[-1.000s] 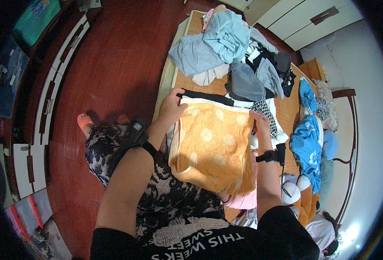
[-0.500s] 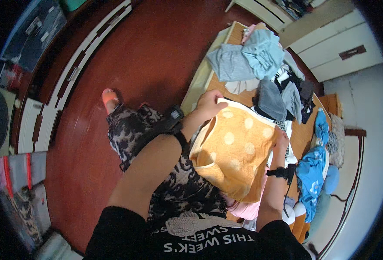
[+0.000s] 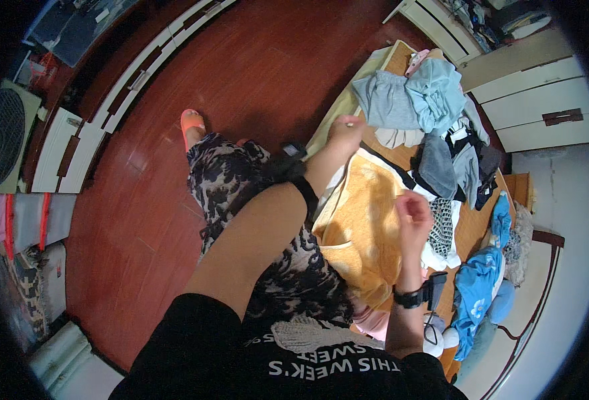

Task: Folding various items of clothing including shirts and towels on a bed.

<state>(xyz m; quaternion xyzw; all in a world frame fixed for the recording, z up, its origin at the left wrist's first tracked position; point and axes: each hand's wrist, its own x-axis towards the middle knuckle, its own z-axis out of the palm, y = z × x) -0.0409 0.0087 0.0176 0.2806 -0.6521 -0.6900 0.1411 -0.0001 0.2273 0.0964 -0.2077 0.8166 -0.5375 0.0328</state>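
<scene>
A yellow-orange towel with pale dots and a white edge lies spread over the near side of the mat-covered bed and by my lap. My left hand is off the towel, just beyond its far left corner, fingers loosely bent and slightly blurred, with nothing visible in them. Over the towel's right edge, my right hand is raised with curled fingers and a gap to the thumb, holding nothing. A black-and-white patterned cloth lies beside the right hand. Pink cloth shows near my body.
Grey shorts, a light blue garment and dark clothes are heaped at the bed's far end. Blue flowered cloth lies by the headboard. White drawers stand at the far right; a low cabinet lines the left.
Both hands have let go of the towel's far corners and lifted away. The towel now lies lower, shaded by my arms. The view has shifted slightly.
</scene>
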